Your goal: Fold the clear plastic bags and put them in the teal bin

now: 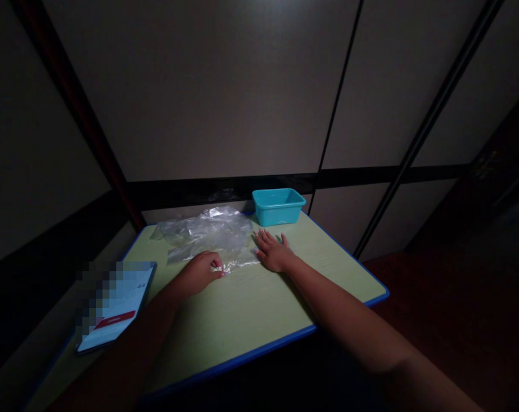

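A crumpled clear plastic bag [203, 236] lies spread on the pale green table [237, 309], left of centre. My left hand [198, 273] rests at its near edge, with the fingertips pinching a gathered fold of the plastic. My right hand [273, 252] lies flat and palm down on the table, its fingers spread and its fingertips at the right edge of the bag. A small teal plastic tub [278, 206] stands at the far edge of the table, beyond my right hand and apart from it. I cannot see inside the tub.
A tablet or large phone [113, 306] with a pixelated screen and a red band lies at the left, at the table's edge. The table has a blue rim [259, 350]. Pale wall panels with dark frames stand behind it, and a dark reddish floor lies right.
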`<state>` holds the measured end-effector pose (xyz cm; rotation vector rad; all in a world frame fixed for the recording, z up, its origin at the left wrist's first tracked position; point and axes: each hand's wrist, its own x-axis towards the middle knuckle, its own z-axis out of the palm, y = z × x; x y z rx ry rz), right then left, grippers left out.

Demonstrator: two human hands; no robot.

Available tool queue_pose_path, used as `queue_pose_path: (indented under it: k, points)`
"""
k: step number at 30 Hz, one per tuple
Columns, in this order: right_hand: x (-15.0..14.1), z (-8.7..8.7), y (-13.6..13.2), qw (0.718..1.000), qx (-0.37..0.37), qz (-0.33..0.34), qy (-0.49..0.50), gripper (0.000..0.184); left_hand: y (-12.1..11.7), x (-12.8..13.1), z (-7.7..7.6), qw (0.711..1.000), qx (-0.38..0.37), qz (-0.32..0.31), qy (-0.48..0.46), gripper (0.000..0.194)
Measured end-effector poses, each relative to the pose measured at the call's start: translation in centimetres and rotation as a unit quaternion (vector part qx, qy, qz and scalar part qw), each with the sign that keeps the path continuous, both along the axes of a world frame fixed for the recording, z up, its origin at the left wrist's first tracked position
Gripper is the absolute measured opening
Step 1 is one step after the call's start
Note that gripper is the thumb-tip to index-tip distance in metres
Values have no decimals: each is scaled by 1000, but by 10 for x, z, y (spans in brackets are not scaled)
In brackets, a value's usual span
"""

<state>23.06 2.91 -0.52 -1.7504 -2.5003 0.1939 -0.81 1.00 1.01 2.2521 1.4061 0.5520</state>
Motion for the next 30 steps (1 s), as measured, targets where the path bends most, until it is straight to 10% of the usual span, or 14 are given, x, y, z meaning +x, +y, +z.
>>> queue_pose_path:
  k: [30]
  points:
    - [4,6,0,998,-48,39,-16,83,2,-10,7,998,-8,42,56,11]
